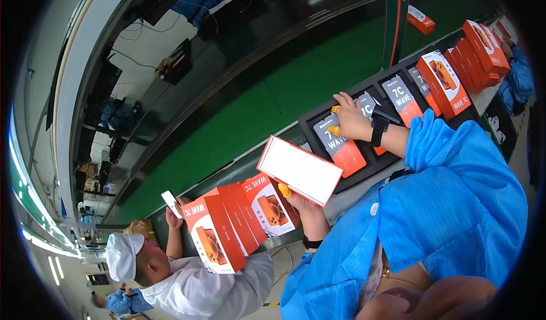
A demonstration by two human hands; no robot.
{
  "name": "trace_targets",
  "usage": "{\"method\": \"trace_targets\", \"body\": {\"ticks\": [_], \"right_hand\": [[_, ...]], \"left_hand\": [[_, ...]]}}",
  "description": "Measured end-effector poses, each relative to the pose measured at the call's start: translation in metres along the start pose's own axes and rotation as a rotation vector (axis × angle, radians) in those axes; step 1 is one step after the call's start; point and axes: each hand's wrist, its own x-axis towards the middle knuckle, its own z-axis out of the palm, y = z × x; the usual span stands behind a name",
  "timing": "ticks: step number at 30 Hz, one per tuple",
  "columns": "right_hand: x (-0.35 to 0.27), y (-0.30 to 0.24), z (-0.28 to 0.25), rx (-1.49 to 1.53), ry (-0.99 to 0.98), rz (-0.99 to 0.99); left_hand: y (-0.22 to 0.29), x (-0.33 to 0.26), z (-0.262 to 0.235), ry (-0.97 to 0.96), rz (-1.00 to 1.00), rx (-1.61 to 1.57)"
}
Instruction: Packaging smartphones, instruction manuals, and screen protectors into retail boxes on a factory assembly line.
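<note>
My left hand (307, 207) is closed on the lower end of an open red box (300, 171), tilted with its white inside facing up. A yellow cot covers a fingertip at the box's edge. My right hand (354, 120), with yellow cots on two fingers and a black wrist strap, reaches over a black tray (307, 131). Its fingers are apart, by the top of a grey-and-orange wrapped phone-shaped pack (344, 154); whether they press on it I cannot tell. Another such pack (367, 105) is partly hidden behind this hand, and a third pack (402, 101) lies further right.
Red printed boxes (213, 237) stand in a row at the left. One box (445, 84) rests on the tray's right end, with more stacked boxes (483, 50) beyond. A green conveyor belt (250, 112) runs behind, carrying a small box (421, 19). A co-worker in white (210, 288) sits left.
</note>
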Motion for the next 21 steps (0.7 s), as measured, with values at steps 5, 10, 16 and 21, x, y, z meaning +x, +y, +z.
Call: {"method": "trace_targets", "body": {"ticks": [5, 10, 16, 21], "right_hand": [[-0.011, -0.005, -0.017, 0.029, 0.157, -0.107], [-0.063, 0.015, -0.022, -0.082, 0.031, -0.005], [-0.086, 0.010, 0.018, -0.056, 0.008, -0.066], [-0.087, 0.007, 0.015, 0.104, -0.036, -0.016]], "left_hand": [[0.001, 0.015, -0.014, -0.313, -0.042, -0.360], [-0.001, 0.018, -0.021, -0.285, -0.025, -0.362], [-0.006, 0.016, -0.028, -0.169, -0.050, -0.329], [-0.007, 0.015, -0.041, -0.064, -0.018, -0.264]]}}
